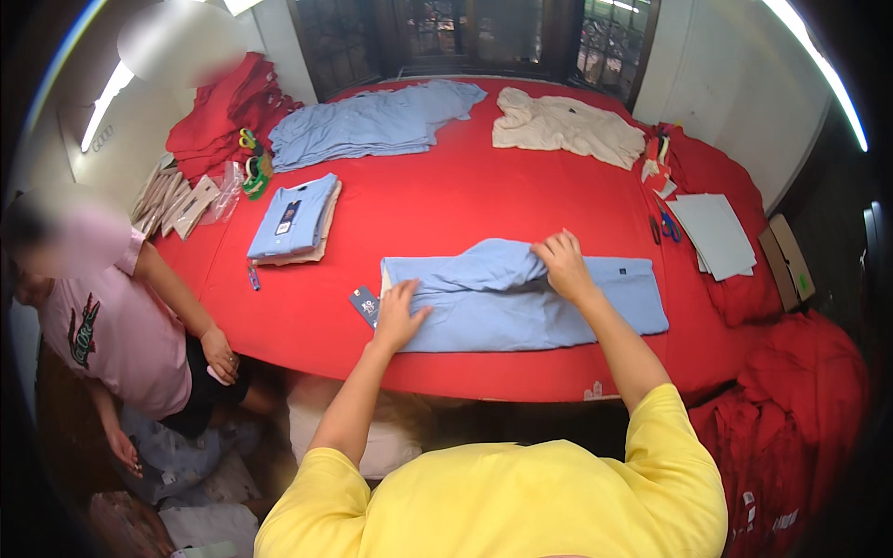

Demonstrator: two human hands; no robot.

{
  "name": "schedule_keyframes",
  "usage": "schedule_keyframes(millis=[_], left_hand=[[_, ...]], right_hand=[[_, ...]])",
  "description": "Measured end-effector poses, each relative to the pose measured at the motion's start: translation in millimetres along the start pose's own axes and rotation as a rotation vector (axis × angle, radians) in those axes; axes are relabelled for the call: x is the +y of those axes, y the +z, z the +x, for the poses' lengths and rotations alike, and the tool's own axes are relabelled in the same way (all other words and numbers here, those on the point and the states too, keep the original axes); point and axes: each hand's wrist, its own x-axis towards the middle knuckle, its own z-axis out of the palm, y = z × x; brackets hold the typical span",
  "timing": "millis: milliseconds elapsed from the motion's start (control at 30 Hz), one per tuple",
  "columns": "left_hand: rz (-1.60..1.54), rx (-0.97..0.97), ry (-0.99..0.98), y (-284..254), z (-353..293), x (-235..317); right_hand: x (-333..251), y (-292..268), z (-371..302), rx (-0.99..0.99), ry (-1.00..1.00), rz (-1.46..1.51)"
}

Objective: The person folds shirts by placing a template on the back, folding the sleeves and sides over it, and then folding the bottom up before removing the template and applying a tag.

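Note:
A light blue shirt lies on the red-covered table in front of me, folded into a long strip running left to right. My left hand rests on its left end with the fingers spread. Beside that hand, a dark hang tag sticks out from the shirt's left end. My right hand pinches the shirt's far edge right of the middle, where the cloth is bunched and slightly raised. Toward the shirt's right end a small dark mark shows on the cloth.
On the red-covered table are folded shirts, a blue shirt pile, a cream shirt, a green tape dispenser, blue scissors and pale sheets. A person in pink stands at left. Red garments heap at right.

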Motion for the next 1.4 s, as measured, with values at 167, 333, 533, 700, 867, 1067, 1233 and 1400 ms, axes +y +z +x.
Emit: schedule_keyframes(millis=[167, 333, 533, 700, 867, 1067, 1233, 1400], left_hand=[[-0.052, -0.069, -0.052, -6, 24, -7], [-0.151, -0.013, -0.088, -10, 15, -32], [-0.158, 0.094, -0.050, 4, 20, -21], [-0.180, 0.092, -0.077, 1, 16, -25], [-0.181, 0.035, -0.045, 0, 16, -21], [-0.169, 0.045, -0.060, 0, 18, -31], [-0.164, 0.072, -0.086, 2, 27, -31], [-0.236, -0.044, -0.134, 0, 27, -38]], right_hand=[[-7, -33, 30, 0.057, 0.014, -0.007], [-48, -44, -1, 0.212, 0.064, -0.004], [-42, -11, -109, 0.001, 0.167, 0.157], [-44, -28, -99, -0.150, 0.242, 0.192], [23, -40, -121, -0.106, 0.592, 0.479], [87, -32, -148, -0.227, 0.980, -0.201], [84, -34, -141, -0.283, 1.207, -0.364], [9, -7, -90, 0.164, 0.493, 0.103]])
